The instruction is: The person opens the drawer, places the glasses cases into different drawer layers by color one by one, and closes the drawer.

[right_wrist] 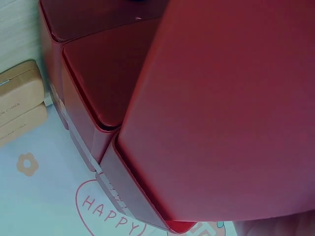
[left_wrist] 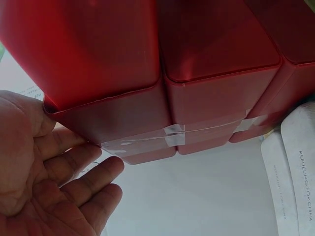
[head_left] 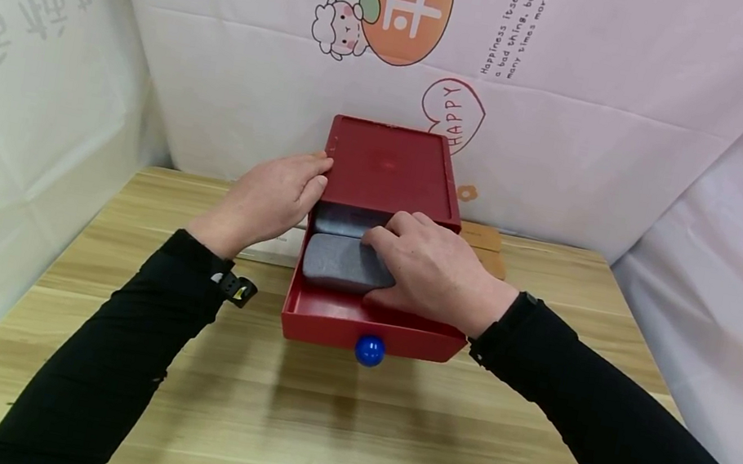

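Note:
A red drawer unit (head_left: 390, 169) stands on the table with its top drawer (head_left: 324, 330) pulled out toward me. A blue ball knob (head_left: 370, 350) sits on the drawer front. Inside lies a grey rounded case (head_left: 340, 262), with another grey case (head_left: 344, 220) behind it, partly under the unit's top. My right hand (head_left: 435, 268) reaches into the drawer and grips the nearer case by its right end, thumb in front. My left hand (head_left: 276, 199) rests against the unit's left side, its fingers fairly straight in the left wrist view.
White cases (left_wrist: 300, 167) printed with lettering stand left of the unit, and orange-tan cases (right_wrist: 22, 105) lie on its right. A printed white cloth (head_left: 220, 73) hangs behind and at both sides. Wooden tabletop (head_left: 334, 441) extends in front of the drawer.

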A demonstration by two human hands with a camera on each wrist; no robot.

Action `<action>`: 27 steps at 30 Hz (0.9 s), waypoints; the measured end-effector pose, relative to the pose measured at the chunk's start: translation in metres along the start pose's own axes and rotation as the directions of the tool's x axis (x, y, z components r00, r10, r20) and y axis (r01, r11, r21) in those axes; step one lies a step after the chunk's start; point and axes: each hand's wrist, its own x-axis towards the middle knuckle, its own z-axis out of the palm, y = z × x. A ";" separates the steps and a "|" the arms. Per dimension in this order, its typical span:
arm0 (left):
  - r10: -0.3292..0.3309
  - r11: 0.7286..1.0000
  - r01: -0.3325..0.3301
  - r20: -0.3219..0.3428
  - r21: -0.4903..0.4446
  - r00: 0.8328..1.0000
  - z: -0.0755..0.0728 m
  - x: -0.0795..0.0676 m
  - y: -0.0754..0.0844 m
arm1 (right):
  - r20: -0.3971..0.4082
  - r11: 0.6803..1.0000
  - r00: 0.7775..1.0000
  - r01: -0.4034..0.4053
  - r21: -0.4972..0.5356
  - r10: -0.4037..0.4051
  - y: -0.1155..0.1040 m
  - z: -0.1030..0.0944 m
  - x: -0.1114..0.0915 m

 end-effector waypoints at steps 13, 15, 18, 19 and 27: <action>0.002 1.000 -0.002 0.004 -0.004 1.000 -0.001 0.000 0.000 | 0.002 1.000 1.000 -0.003 -0.004 0.003 0.000 0.000 -0.001; 0.001 1.000 -0.001 0.004 -0.005 1.000 -0.001 0.000 0.000 | 0.004 1.000 1.000 0.001 -0.001 -0.001 0.000 0.000 -0.001; 0.003 1.000 -0.003 0.004 -0.002 1.000 -0.001 -0.001 0.000 | -0.004 1.000 1.000 0.007 0.013 -0.007 0.001 -0.002 -0.003; 0.004 1.000 -0.004 0.005 -0.001 1.000 -0.001 -0.001 0.000 | -0.011 1.000 1.000 0.010 0.017 -0.009 0.001 -0.003 -0.004; -0.005 1.000 0.005 0.017 -0.005 1.000 -0.001 0.000 0.001 | -0.121 0.999 0.992 0.033 0.031 -0.029 -0.003 -0.015 -0.009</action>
